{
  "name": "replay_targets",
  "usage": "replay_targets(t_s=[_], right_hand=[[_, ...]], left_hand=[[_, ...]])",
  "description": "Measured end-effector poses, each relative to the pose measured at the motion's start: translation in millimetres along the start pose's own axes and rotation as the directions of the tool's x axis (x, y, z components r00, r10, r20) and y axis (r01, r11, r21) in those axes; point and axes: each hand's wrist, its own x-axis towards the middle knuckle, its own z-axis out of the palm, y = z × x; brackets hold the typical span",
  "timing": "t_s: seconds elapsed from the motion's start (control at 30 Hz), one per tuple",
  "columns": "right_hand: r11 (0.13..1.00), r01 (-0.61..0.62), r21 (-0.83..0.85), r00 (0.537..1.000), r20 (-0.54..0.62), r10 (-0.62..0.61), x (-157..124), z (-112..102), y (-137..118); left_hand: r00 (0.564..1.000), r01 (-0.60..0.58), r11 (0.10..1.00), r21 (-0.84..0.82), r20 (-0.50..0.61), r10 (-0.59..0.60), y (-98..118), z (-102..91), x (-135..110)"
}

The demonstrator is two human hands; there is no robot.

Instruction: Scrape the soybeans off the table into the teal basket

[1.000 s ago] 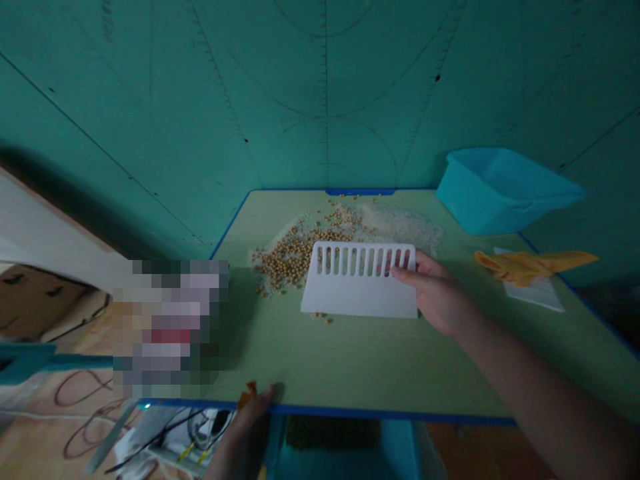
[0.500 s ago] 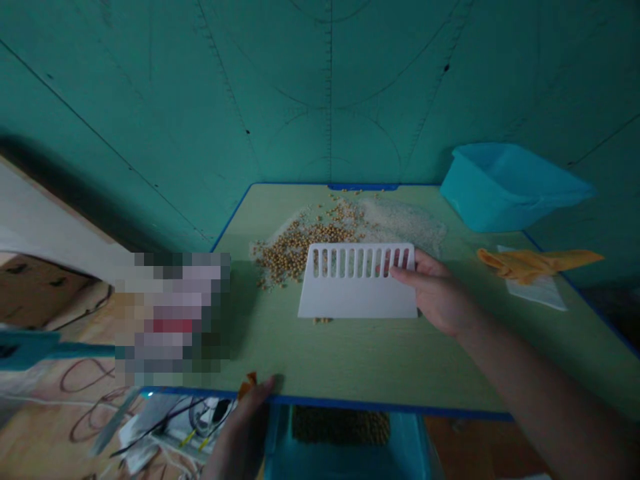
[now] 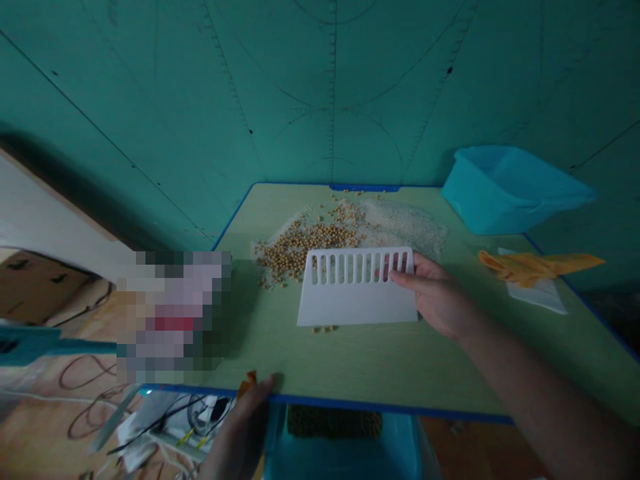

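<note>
My right hand [image 3: 439, 298] grips the right end of a white slotted scraper [image 3: 357, 290] that stands on edge on the pale green board [image 3: 370, 360]. Behind the scraper lie a heap of brown beans [image 3: 300, 243] and a spread of white grains [image 3: 405, 223]. A few beans [image 3: 325, 329] sit just in front of the scraper's lower edge. My left hand [image 3: 245, 433] rests at the board's near blue edge, fingertips touching it beside a small orange scrap [image 3: 247, 383]. Below that edge stands a blue bin [image 3: 395, 450] holding beans.
An empty blue tub [image 3: 510, 190] stands at the back right. An orange cloth [image 3: 535, 265] lies on white paper [image 3: 540, 293] at the right. Green cutting mats line the wall behind. Cables and clutter lie on the floor at lower left.
The scraper has slid slightly toward me, pushing a few beans ahead of it. My left hand has stayed at the board's near edge.
</note>
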Motion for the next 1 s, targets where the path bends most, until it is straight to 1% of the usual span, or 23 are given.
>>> replay_targets(t_s=[0.1,0.23,0.33,0.53,0.63,0.73,0.83,1.0], right_hand=[[1.0,-0.01,-0.023,1.0,0.013,0.011,0.9,-2.0,2.1],[0.998,-0.026,-0.052,0.999,0.033,0.028,0.5,-2.4,3.1],[0.998,-0.044,-0.046,0.998,0.049,0.046,0.2,-1.7,2.9],[0.998,-0.045,-0.046,0.995,0.086,0.049,1.9,-4.0,3.7],[0.992,-0.061,-0.108,0.99,0.116,0.074,2.3,-7.9,3.1],[0.979,-0.068,-0.19,0.986,0.137,0.095,1.7,-11.9,1.2],[0.966,-0.074,-0.248,0.977,0.175,0.12,-0.5,-14.8,-2.4],[0.932,-0.134,-0.338,0.934,0.27,0.232,-8.5,-15.9,-12.0]], left_hand=[[0.999,-0.041,0.999,-0.002,0.009,0.041,-1.2,-2.3,0.5],[0.999,0.036,0.999,-0.003,0.001,-0.036,-0.9,-2.4,3.9],[0.999,0.037,0.999,-0.031,0.003,-0.037,-0.1,-1.4,4.3],[1.0,0.025,0.999,-0.025,0.02,-0.024,-0.5,0.8,2.6],[0.999,0.047,0.999,-0.021,0.024,-0.046,-1.1,3.5,3.0],[0.999,0.035,0.999,-0.038,0.016,-0.034,-2.6,3.7,4.5],[0.999,0.034,0.999,-0.02,0.034,-0.033,-4.4,1.8,6.2],[0.998,0.011,0.999,-0.036,0.06,-0.009,-5.3,2.4,6.0]])
